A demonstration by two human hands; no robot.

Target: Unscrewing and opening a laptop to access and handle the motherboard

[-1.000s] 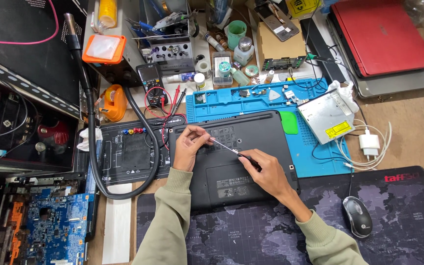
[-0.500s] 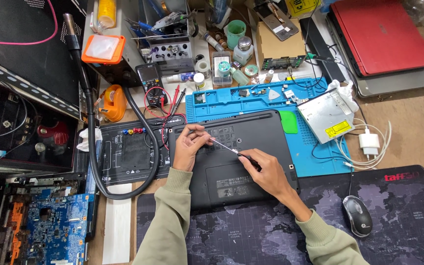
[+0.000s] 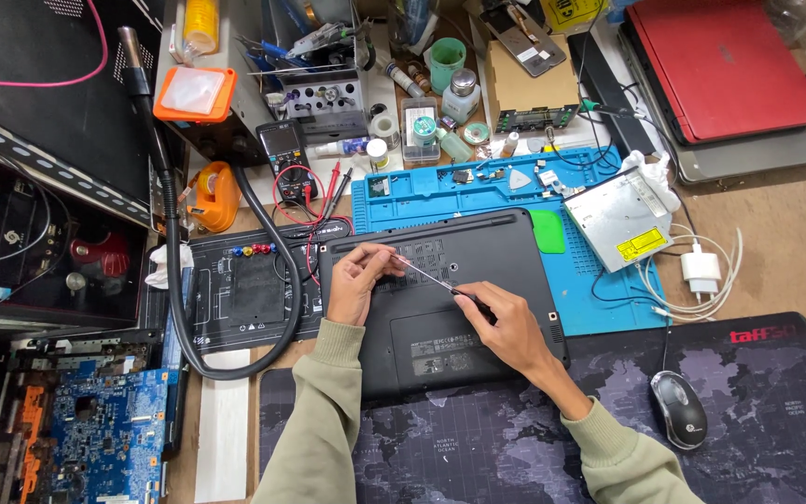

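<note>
Head view: right hand (image 3: pixel 506 322) pinches screwdriver (image 3: pixel 431 278), left hand (image 3: pixel 358 280) apparently steadying tip (on laptop (image 3: pixel 478 247)).

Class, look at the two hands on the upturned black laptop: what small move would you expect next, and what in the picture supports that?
Probably a turn of the screwdriver. The right hand grips its handle, the left hand pinches near the tip, which is at the underside of the black laptop. Whether the tip sits in a screw is too small to tell.
</note>
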